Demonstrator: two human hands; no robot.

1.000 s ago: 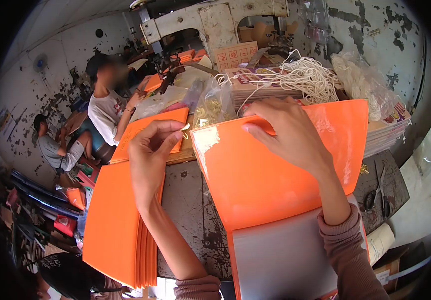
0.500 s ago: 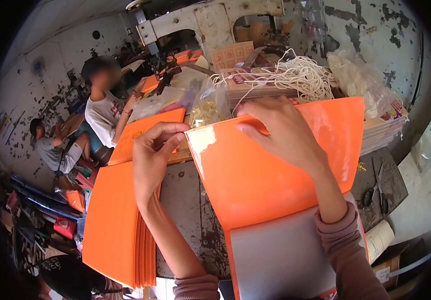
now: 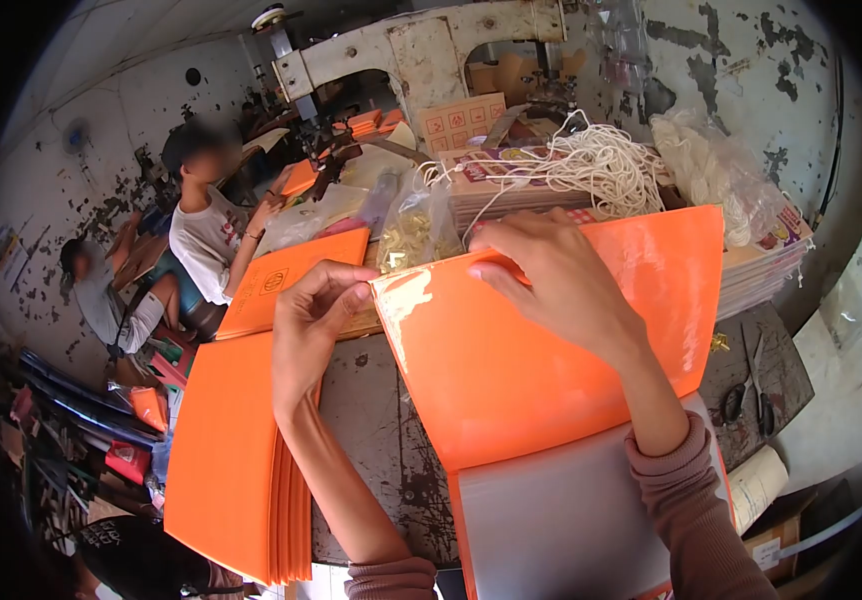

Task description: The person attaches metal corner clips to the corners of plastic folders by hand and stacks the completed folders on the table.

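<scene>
An orange folder (image 3: 551, 340) with a glossy clear sleeve on its cover lies opened in front of me, the cover raised. Whitish translucent sheets (image 3: 561, 520) show in its lower part. My left hand (image 3: 313, 315) pinches the cover's upper left corner between thumb and fingertips; any small piece there is hidden. My right hand (image 3: 561, 280) is closed over the cover's top edge, thumb on the near face, fingers behind. Just beyond the corner stands a clear plastic bag of small gold metal pieces (image 3: 413, 235).
A stack of orange folders (image 3: 231, 450) stands to the left, with a printed orange folder (image 3: 291, 280) behind. White cord (image 3: 601, 165) is heaped on stacked boards. Scissors (image 3: 751, 385) lie at right. An old metal machine (image 3: 391, 50) rises behind. Other people (image 3: 211, 220) sit at left.
The raised cover and both hands sit slightly lower in view. My left hand has shifted a little right, still pinching the corner. My right hand keeps its hold on the top edge.
</scene>
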